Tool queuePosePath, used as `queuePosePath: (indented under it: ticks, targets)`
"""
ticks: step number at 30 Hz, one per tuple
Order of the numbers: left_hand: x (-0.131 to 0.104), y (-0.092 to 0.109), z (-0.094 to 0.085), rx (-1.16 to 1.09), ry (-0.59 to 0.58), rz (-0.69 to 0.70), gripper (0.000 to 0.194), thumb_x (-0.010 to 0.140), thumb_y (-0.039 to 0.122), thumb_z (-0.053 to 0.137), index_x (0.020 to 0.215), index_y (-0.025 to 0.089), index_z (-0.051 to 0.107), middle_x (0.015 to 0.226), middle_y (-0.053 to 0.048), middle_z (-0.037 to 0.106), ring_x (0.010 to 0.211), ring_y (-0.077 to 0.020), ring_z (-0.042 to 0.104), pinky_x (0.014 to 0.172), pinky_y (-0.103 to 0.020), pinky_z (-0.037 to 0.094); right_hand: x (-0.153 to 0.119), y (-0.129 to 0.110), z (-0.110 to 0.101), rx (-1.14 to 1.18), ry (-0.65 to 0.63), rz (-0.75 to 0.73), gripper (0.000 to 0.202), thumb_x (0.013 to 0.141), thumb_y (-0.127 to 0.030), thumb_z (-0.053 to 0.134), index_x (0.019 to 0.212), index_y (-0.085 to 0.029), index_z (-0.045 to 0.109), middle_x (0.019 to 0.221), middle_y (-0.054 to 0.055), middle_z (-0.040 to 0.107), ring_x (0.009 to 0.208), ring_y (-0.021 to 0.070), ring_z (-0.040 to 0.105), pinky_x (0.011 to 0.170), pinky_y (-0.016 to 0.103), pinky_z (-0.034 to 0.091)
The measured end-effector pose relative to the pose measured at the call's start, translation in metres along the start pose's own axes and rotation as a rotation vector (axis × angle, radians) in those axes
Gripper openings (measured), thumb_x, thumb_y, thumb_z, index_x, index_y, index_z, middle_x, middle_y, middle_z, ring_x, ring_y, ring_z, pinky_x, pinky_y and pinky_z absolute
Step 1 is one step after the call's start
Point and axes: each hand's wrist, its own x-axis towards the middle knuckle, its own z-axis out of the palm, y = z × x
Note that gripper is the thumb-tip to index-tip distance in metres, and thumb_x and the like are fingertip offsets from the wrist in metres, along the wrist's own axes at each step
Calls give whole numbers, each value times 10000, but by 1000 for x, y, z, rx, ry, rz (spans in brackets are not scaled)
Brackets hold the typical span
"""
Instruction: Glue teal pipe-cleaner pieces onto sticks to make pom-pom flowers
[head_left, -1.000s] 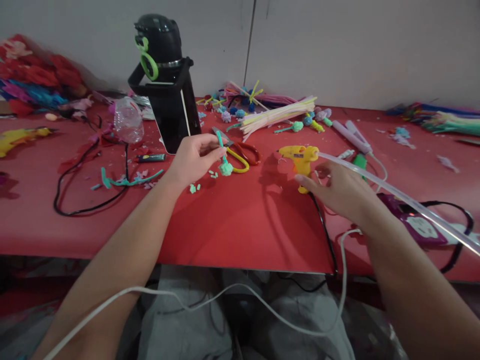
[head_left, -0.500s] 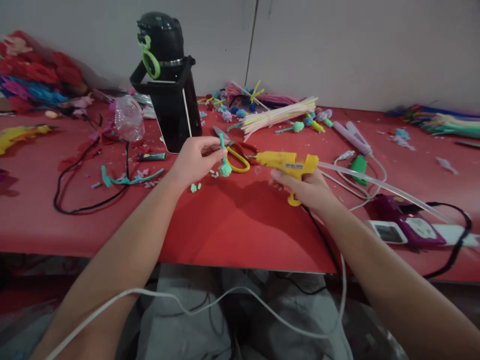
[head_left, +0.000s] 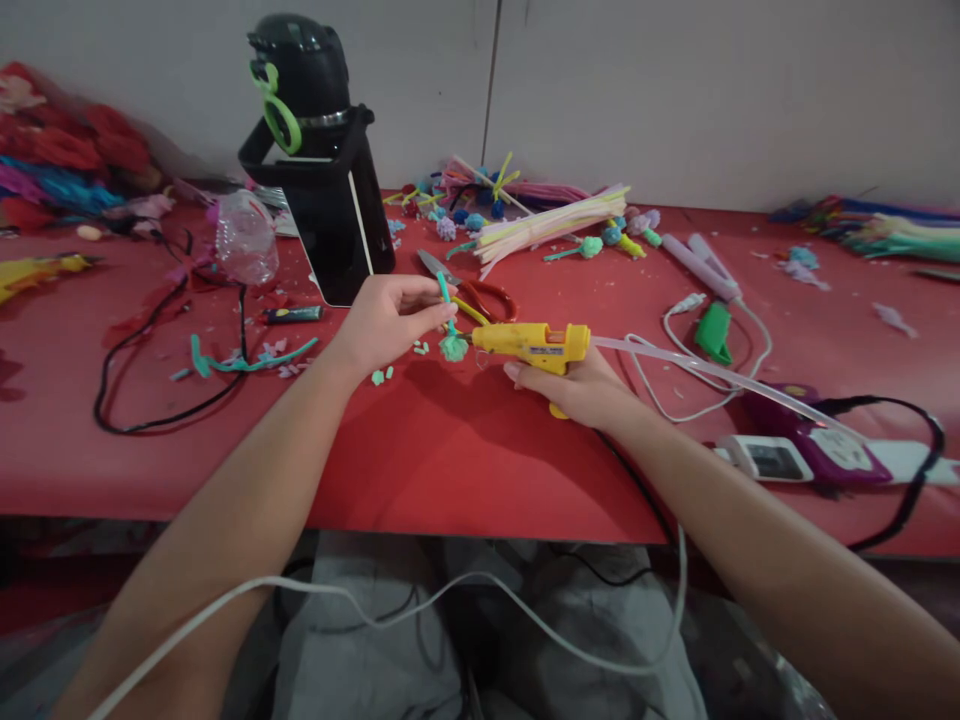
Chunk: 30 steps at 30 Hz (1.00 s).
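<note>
My left hand (head_left: pixel 386 318) pinches a teal pipe-cleaner stem (head_left: pixel 445 292) with a small teal pompom (head_left: pixel 453 347) hanging at its lower end, just above the red table (head_left: pixel 465 440). My right hand (head_left: pixel 574 385) grips a yellow glue gun (head_left: pixel 529 341) by the handle. Its nozzle points left and sits right against the pompom. A long clear glue stick (head_left: pixel 720 375) sticks out of the gun's back toward the right.
Scissors (head_left: pixel 480 295) with red and yellow handles lie just behind the pompom. A black jug (head_left: pixel 315 160) stands at the back left, pipe cleaners (head_left: pixel 551 222) at the back. A purple power strip (head_left: pixel 817 440), a green lighter (head_left: pixel 712 330) and cables lie to the right.
My right hand picked the glue gun up from the table and carried it left until its nozzle met the pompom. My left hand kept hold of the stem.
</note>
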Motion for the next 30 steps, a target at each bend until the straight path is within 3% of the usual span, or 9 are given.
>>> queuePosePath:
  ticks: [11, 24, 30]
  targets:
    - [-1, 5, 0, -33, 6, -21, 294, 787, 431, 782, 752, 157, 685, 745, -20, 691, 742, -179, 694, 710, -283, 574, -2, -9, 1, -11, -7, 57, 279, 865, -456, 691, 1002, -216, 726, 823, 50, 724, 696, 193, 645, 621, 301, 514]
    - [0, -3, -1, -27, 18, 0, 257, 804, 404, 775, 848, 152, 761, 796, -41, 729, 767, -192, 703, 725, -311, 580, -2, -1, 0, -46, -15, 3, 354, 900, -507, 679, 1076, -205, 732, 779, 37, 697, 668, 181, 621, 630, 312, 522]
    - [0, -3, -1, -31, 16, -4, 265, 802, 416, 775, 803, 153, 743, 796, -41, 731, 776, -194, 707, 727, -306, 578, -2, -3, 0, -48, -12, -14, 343, 908, -494, 677, 1080, -202, 735, 732, 22, 664, 668, 178, 609, 640, 309, 511]
